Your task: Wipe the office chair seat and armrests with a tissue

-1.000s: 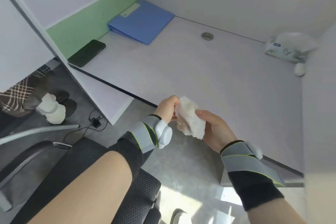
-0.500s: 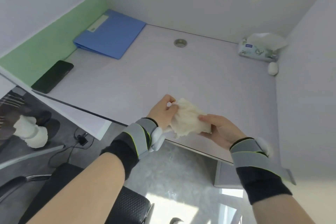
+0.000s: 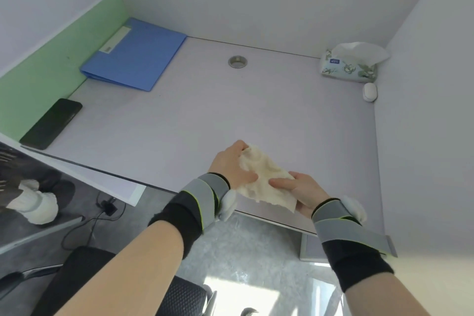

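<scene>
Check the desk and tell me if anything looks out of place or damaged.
Nothing stands out. The folder, phone and tissue pack lie flat and apart on the desk. The tissue is crumpled, held between the left hand and right hand.

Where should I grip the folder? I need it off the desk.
Take the folder by its near spine edge, coming from the front of the desk. It lies flat, tucked into the far left corner against the green wall strip, so the thick edge facing you is the free one; slide fingers under there, thumb on top.
</scene>
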Demonstrator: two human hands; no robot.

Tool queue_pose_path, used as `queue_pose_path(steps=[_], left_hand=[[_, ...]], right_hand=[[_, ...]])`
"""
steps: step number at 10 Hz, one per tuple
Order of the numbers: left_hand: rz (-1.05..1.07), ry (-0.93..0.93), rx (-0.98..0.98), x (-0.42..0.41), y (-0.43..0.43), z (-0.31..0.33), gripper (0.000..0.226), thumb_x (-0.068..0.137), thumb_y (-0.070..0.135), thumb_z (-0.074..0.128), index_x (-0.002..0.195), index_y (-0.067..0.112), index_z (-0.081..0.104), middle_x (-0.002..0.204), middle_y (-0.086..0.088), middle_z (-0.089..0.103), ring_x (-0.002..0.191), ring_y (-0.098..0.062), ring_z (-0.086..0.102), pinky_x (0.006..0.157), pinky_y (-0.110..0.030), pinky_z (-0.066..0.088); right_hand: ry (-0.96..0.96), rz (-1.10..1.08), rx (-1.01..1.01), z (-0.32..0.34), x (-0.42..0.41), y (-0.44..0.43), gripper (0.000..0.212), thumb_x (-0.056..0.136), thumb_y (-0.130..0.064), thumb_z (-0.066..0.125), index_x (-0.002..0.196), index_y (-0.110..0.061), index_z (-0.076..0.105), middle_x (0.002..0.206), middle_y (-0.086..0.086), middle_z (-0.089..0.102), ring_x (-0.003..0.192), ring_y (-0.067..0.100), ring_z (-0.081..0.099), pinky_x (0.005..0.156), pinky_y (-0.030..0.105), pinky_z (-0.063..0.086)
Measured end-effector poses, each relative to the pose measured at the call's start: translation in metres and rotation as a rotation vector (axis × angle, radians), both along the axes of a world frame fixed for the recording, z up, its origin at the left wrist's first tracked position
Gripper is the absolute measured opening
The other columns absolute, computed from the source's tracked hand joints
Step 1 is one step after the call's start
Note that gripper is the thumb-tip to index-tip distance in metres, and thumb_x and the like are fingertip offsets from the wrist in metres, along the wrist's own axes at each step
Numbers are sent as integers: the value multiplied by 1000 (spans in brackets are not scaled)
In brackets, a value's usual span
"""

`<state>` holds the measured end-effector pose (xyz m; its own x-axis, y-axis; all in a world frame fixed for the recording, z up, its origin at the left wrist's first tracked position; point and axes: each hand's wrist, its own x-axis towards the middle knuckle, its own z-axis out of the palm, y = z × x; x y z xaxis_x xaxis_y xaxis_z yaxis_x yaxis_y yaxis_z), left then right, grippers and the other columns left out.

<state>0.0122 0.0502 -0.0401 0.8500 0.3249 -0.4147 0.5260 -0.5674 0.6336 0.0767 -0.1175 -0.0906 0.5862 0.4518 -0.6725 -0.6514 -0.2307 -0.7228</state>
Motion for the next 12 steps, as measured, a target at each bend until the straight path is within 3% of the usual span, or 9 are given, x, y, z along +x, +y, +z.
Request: queue_pose_path(steps=[1, 3, 4, 5, 6, 7, 8, 9, 12], left_hand=[[-206, -68, 223, -1, -12, -2, 44, 81, 8, 54, 119, 28, 46, 108, -2, 53, 94, -30, 59, 78, -38, 50], [-520, -26, 399, -11, -31, -16, 45, 85, 32, 55, 129, 41, 49, 119, 4, 45, 113, -19, 47, 87, -36, 49], [-603, 2, 398, -13, -35, -18, 45, 83, 31, 53, 127, 44, 50, 123, 7, 45, 114, -18, 44, 82, -34, 47], [-705, 5, 442, -14, -41, -21, 40, 84, 29, 50, 123, 38, 53, 125, 7, 50, 115, -20, 44, 78, -34, 47], [-768, -13, 478, -15, -45, -25, 34, 87, 28, 48, 119, 30, 60, 121, 7, 57, 115, -22, 46, 81, -35, 49], [-836, 26, 509, -14, -47, -32, 38, 91, 28, 44, 126, 31, 59, 136, 10, 51, 127, -20, 40, 97, -37, 45], [-806, 77, 458, -15, -46, -33, 43, 93, 26, 43, 135, 35, 52, 150, 15, 38, 139, -14, 29, 108, -35, 38], [-747, 134, 403, -17, -47, -26, 45, 94, 21, 42, 136, 31, 51, 153, 15, 33, 139, -14, 33, 106, -37, 40], [-390, 46, 333, -37, -37, 15, 36, 93, 29, 43, 125, 36, 56, 144, 9, 47, 131, -16, 45, 110, -37, 36]], right_hand=[[-55, 13, -123, -1, -2, 8, 16, 82, -9, 66, 94, -2, 60, 83, 13, 65, 68, 23, 63, 52, 27, 54], [231, -139, 29, 0, 3, 6, 53, 89, -54, 44, 103, -6, 63, 85, 13, 67, 72, 30, 65, 60, 39, 55], [142, -123, -21, -4, 1, 3, 37, 92, -24, 52, 114, 6, 55, 88, 18, 63, 71, 30, 63, 57, 40, 59], [-27, -149, -217, -13, -1, -1, 26, 88, -10, 55, 106, 8, 58, 85, 20, 61, 72, 33, 61, 63, 43, 58], [-393, 77, -618, -8, 1, -5, 23, 80, -24, 61, 60, -12, 57, 68, 11, 60, 68, 29, 56, 61, 33, 48], [-520, 297, -824, 2, 3, -12, 28, 76, -26, 62, 53, -17, 49, 56, 1, 52, 58, 26, 52, 45, 24, 31], [-479, 304, -873, 0, 6, -17, 22, 73, -30, 69, 79, -12, 59, 76, 6, 62, 64, 26, 56, 47, 25, 33], [-478, 288, -893, 5, 5, -15, 38, 72, -31, 70, 97, -7, 55, 85, 7, 59, 70, 26, 55, 50, 26, 34], [-671, 203, -800, 46, -25, 3, 29, 78, -28, 64, 98, -10, 54, 100, 9, 62, 79, 28, 56, 66, 30, 40]])
